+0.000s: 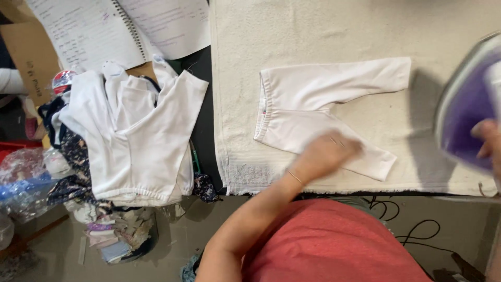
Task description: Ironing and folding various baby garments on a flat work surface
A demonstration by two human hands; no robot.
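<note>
Small white leggings (313,99) lie flat on a cream towel (334,31), waistband to the left, legs spread to the right. My left hand (326,154) rests palm down on the lower leg, blurred with motion, a thin bracelet at the wrist. At the right edge my right hand (488,141) grips a purple and white iron (464,104), held tilted above the towel, apart from the leggings.
A pile of white garments (141,136) lies to the left over dark floral cloth (73,167). An open spiral notebook (88,31) and loose paper (172,23) sit at the upper left. Plastic bags (23,183) are at far left. Black cables (412,230) run below.
</note>
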